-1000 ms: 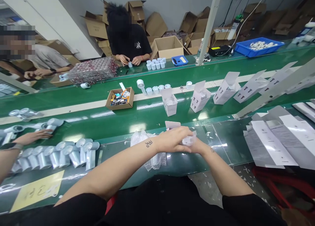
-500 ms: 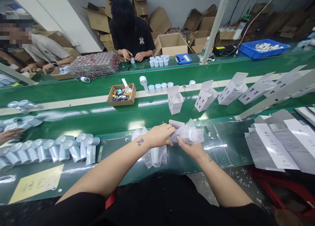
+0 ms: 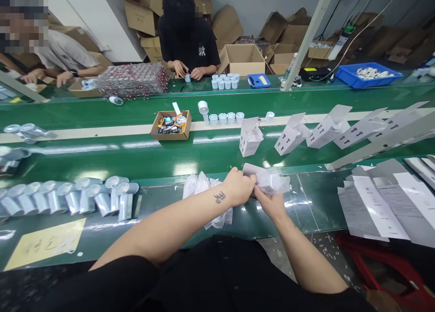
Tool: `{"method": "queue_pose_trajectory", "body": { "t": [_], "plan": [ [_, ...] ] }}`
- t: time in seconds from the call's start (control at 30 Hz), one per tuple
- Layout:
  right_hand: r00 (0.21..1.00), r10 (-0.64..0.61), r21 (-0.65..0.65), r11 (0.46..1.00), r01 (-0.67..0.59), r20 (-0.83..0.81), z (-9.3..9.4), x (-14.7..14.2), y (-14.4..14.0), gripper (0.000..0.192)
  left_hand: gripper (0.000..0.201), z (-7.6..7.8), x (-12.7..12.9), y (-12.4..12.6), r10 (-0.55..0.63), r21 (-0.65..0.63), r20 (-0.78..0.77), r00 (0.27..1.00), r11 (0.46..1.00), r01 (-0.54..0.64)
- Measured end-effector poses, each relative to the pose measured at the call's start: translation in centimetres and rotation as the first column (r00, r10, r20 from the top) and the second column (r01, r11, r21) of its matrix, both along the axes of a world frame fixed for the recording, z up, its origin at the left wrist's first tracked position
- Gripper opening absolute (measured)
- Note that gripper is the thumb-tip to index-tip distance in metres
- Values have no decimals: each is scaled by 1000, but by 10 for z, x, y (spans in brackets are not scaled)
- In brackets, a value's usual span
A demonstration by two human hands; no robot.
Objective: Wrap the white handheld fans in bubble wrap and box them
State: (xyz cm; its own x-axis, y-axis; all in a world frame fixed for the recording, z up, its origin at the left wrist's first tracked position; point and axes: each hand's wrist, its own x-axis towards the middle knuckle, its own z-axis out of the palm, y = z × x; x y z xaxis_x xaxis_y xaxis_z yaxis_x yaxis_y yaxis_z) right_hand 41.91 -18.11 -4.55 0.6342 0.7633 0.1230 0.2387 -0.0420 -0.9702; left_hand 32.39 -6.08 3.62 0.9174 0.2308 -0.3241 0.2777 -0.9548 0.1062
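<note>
My left hand (image 3: 239, 186) and my right hand (image 3: 270, 202) meet over the near edge of the green bench. Both grip a white part wrapped in a clear plastic bag (image 3: 272, 180); my left fingers pinch the bag's open end, my right hand holds it from below. A white box flap shows just behind the bag. A heap of empty clear bags (image 3: 205, 192) lies under my left wrist. Several white handle-shaped parts (image 3: 84, 196) lie in a row at the left.
Open white cartons (image 3: 250, 137) stand along the green conveyor (image 3: 136, 158). Flat white carton blanks (image 3: 380, 199) are stacked at the right. A small cardboard box of tools (image 3: 171, 124) sits on the belt. Two other people work across the line, with cardboard boxes behind them.
My hands went from clasped over the part to holding the bagged part between them; the bag is now more drawn together. A co-worker's hand at the far left has gone from view.
</note>
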Motion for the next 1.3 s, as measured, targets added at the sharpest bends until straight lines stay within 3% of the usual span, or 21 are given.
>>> {"method": "queue_pose_trajectory", "body": {
  "t": [0.17, 0.3, 0.37, 0.43, 0.53, 0.63, 0.73, 0.8, 0.87, 0.97, 1.03, 1.1, 1.17, 1.2, 1.23, 1.3],
  "plan": [
    [960, -274, -1, 962, 275, -65, -10, -16, -3, 34, 44, 9, -1, 17, 22, -223, -167, 986, 973, -59],
    [934, -356, 33, 934, 355, 34, -17, -28, 0, 32, 42, -8, -11, 14, 177, -271, -35, 984, 946, -180],
    [952, -259, 56, 966, 253, 165, -19, -30, 1, 34, 36, -21, -14, 8, 248, -237, 55, 967, 944, -229],
    [958, -118, 39, 993, 111, 262, -16, -28, 2, 44, 33, -28, -17, 5, 237, -133, 110, 965, 966, -222],
    [924, 121, -130, 988, -78, 363, -2, -19, 1, 46, 31, -21, -22, 9, 147, -51, 93, 985, 988, -143],
    [837, 350, -418, 894, -163, 422, 20, 0, 1, 54, 49, 1, -31, 17, 124, -219, 40, 991, 969, -113],
    [780, 522, -542, 789, -289, 345, 34, 23, 0, 67, 64, 8, -38, 14, 139, -261, 201, 970, 962, -84],
    [788, 554, -478, 787, -390, 268, 30, 35, 1, 69, 49, -2, -39, 5, 62, -144, 303, 951, 989, -19],
    [826, 527, -385, 817, -429, 200, 16, 41, 3, 80, 30, -18, -37, -4, -38, -55, 289, 957, 997, 56],
    [862, 499, -323, 832, -451, 82, -9, 39, 6, 88, 20, -32, -36, -12, -108, -64, 303, 947, 989, 133],
    [882, 471, -281, 849, -448, 16, -16, 36, 11, 83, 22, -32, -45, -9, -66, -108, 434, 898, 986, 124],
    [913, 407, -242, 885, -397, -9, -11, 36, 22, 84, 24, -31, -66, 2, 113, -181, 572, 812, 984, -10],
    [936, 351, -207, 919, -337, 33, 2, 41, 45, 93, 25, -37, -99, 19, 406, -310, 610, 680, 913, -267],
    [935, 347, -188, 925, -329, 69, 9, 45, 61, 99, 25, -42, -118, 28, 570, -387, 573, 589, 821, -419],
    [926, 362, -171, 924, -342, 104, 14, 49, 81, 105, 26, -50, -140, 38, 731, -452, 494, 471, 679, -579],
    [896, 416, -172, 904, -391, 153, 17, 55, 126, 112, 31, -66, -187, 57, 941, -474, 295, 169, 297, -829]
  ]
}}
